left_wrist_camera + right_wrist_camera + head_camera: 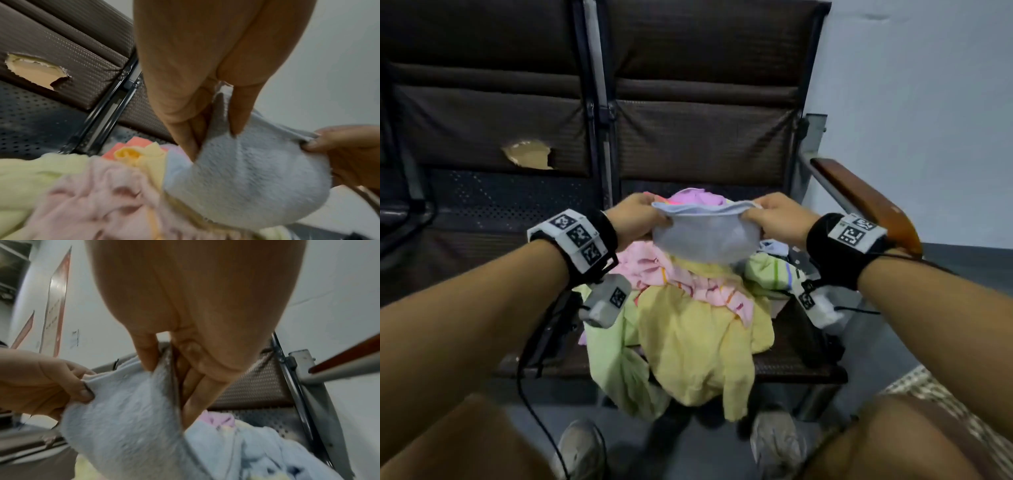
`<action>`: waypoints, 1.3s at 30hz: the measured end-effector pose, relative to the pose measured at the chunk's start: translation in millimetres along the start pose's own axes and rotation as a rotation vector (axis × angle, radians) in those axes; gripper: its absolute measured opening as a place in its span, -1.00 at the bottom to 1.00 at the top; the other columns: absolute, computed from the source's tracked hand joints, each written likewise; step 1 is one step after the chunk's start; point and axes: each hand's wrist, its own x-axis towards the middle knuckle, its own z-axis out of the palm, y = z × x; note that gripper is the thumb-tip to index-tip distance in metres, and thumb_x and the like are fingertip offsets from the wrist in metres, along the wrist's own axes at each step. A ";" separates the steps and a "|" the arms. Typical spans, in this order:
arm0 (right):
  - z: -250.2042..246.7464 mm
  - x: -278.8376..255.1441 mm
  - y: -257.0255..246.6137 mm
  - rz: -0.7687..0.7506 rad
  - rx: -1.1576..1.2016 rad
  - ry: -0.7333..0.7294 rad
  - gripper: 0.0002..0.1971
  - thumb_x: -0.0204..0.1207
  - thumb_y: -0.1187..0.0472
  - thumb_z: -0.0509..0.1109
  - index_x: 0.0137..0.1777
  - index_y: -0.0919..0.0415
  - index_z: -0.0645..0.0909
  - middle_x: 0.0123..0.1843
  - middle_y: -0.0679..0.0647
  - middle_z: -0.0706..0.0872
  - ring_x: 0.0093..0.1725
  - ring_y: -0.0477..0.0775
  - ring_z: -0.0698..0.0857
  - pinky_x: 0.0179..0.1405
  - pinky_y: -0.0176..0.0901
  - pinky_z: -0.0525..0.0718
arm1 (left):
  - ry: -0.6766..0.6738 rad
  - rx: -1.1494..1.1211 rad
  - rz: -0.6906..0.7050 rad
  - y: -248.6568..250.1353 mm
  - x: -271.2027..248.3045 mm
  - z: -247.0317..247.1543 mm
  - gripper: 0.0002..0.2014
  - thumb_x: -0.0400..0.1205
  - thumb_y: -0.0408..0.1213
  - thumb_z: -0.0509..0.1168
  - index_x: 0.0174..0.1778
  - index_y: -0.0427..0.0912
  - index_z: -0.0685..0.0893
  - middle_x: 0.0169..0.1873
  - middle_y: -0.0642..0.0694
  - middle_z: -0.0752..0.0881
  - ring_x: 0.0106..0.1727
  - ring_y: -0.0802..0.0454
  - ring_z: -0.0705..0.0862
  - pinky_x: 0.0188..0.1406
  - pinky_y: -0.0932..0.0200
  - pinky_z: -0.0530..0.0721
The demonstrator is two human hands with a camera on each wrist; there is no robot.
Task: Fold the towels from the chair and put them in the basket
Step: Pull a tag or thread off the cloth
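Both hands stretch a pale blue towel above the chair's heap

Left hand [635, 219] and right hand [774, 219] each pinch an upper corner of the pale blue towel [705, 236], holding it taut, probably to square it for folding; unfolded towels [688, 308] lie heaped on the chair seat [791, 363] below. No basket shows.

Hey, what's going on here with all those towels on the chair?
A person is folding laundry. Both hands hold one light blue towel stretched between them above the chair: the left hand pinches its left end and the right hand its right end. Below it, a heap of unfolded towels lies on the seat, with a yellow towel hanging over the front edge and a pink one on top. No basket is in view.
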 end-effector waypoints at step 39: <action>98.7 -7.2 120.5 -0.249 -0.573 -0.232 -0.20 0.44 -0.05 0.58 0.63 0.18 0.40 0.58 0.14 0.51 0.51 0.15 0.51 0.52 -0.04 0.44 | -0.174 0.761 0.175 -157.5 15.3 32.8 -0.18 0.34 -0.18 0.62 0.55 -0.04 0.48 0.51 -0.05 0.52 0.48 -0.04 0.49 0.47 0.10 0.45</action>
